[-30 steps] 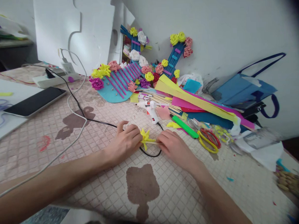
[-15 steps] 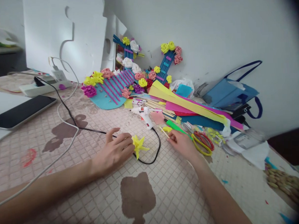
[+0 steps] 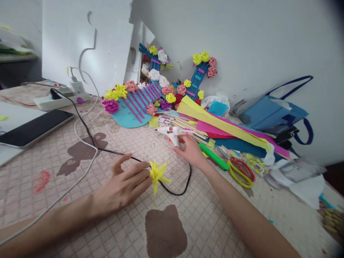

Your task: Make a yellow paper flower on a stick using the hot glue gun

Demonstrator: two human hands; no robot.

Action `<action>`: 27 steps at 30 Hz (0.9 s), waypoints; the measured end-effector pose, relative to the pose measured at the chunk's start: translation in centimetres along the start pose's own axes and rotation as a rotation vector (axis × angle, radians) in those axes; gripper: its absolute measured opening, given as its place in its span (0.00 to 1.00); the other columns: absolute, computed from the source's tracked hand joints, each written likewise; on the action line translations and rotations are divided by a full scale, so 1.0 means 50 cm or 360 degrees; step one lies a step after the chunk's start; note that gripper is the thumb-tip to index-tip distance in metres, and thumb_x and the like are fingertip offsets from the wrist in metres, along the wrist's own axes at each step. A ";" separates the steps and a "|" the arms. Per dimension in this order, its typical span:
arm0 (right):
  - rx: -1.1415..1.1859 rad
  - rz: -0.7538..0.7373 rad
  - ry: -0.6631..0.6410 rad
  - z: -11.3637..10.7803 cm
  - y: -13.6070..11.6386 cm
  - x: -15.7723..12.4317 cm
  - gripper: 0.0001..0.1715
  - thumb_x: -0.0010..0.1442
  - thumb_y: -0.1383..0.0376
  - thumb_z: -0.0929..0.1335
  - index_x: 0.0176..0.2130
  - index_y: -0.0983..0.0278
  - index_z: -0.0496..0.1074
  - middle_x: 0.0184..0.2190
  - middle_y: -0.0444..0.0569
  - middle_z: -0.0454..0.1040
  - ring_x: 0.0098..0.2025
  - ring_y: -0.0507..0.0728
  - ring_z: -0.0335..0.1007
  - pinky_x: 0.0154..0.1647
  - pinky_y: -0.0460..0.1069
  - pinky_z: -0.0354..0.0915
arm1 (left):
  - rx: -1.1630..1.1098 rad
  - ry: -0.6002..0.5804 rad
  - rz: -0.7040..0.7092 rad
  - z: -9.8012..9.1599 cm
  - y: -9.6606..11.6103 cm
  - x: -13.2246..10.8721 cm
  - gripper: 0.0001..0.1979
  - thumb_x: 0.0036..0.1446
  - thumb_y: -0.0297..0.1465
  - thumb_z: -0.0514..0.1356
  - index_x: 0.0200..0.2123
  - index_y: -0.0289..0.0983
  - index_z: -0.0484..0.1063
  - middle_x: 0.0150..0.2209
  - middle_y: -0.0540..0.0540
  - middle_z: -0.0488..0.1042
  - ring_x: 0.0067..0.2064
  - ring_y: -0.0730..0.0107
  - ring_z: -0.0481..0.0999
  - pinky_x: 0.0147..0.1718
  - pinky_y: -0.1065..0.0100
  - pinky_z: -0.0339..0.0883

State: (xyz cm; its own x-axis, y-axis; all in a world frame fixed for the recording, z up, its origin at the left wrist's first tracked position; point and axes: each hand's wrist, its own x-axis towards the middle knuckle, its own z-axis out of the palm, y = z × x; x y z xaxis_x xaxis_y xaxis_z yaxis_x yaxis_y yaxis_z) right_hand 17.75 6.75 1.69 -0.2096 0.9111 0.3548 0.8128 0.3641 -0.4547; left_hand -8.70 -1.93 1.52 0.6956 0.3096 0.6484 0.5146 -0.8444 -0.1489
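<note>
A yellow paper flower (image 3: 159, 175) with pointed petals sits at the fingertips of my left hand (image 3: 129, 185). One finger is raised, the others are closed against the flower, and the thumb is hidden. My right hand (image 3: 189, 149) is closed around the handle of a white hot glue gun (image 3: 174, 134), whose nozzle points left. The gun's black cord (image 3: 187, 183) loops over the table behind the flower. Just right of my right hand lies a green-handled tool (image 3: 215, 157). Red and yellow scissors (image 3: 241, 172) lie farther right.
Paper flowers top a blue decorated panel (image 3: 134, 107) at the back. Wooden sticks (image 3: 189, 126) and coloured paper sheets (image 3: 228, 125) lie beside it. A white cable (image 3: 77, 173) crosses my left forearm. At left are a black tablet (image 3: 33, 128) and a power strip (image 3: 55, 102); at right, a blue bag (image 3: 273, 112).
My right hand has moved forward and left from a thin stick at the table to the glue gun's handle. The flower has shifted slightly left with my left hand. The view has turned a little left.
</note>
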 end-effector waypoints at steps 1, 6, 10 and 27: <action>0.0035 0.0079 -0.0076 0.011 -0.003 0.015 0.17 0.49 0.61 0.71 0.39 0.66 0.71 0.38 0.53 0.74 0.40 0.59 0.68 0.43 0.54 0.63 | 0.0014 -0.0001 0.0000 -0.001 -0.004 0.000 0.10 0.63 0.22 0.49 0.37 0.38 0.69 0.34 0.51 0.76 0.51 0.68 0.68 0.63 0.55 0.37; 0.0172 0.0253 -0.0160 0.023 -0.019 0.031 0.15 0.56 0.56 0.65 0.27 0.65 0.69 0.22 0.45 0.70 0.26 0.54 0.66 0.26 0.47 0.60 | 0.0154 -0.0015 0.0035 -0.001 -0.034 0.013 0.11 0.63 0.22 0.50 0.36 0.40 0.69 0.34 0.53 0.76 0.50 0.71 0.69 0.62 0.55 0.38; 0.0480 0.0365 -0.0101 -0.025 -0.038 -0.027 0.17 0.56 0.53 0.65 0.26 0.64 0.66 0.19 0.43 0.68 0.22 0.52 0.63 0.24 0.46 0.59 | 0.0220 -0.0049 0.0054 0.011 -0.063 0.031 0.10 0.63 0.22 0.51 0.34 0.40 0.69 0.34 0.54 0.75 0.50 0.70 0.69 0.62 0.54 0.36; 0.0311 0.0277 -0.0415 -0.080 -0.071 -0.209 0.17 0.58 0.52 0.64 0.36 0.60 0.75 0.28 0.48 0.76 0.33 0.60 0.73 0.30 0.50 0.70 | 0.0028 -0.0202 -0.0005 0.054 -0.081 0.039 0.10 0.63 0.23 0.50 0.37 0.40 0.69 0.36 0.51 0.76 0.50 0.69 0.70 0.61 0.53 0.36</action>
State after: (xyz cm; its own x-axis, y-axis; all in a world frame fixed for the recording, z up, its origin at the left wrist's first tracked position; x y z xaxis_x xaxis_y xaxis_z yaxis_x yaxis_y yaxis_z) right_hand 19.25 -4.84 2.86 -0.2292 0.9721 0.0499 0.7348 0.2064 -0.6462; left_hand -8.10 3.29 1.37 0.7513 0.3662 0.5491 0.5249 -0.8359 -0.1607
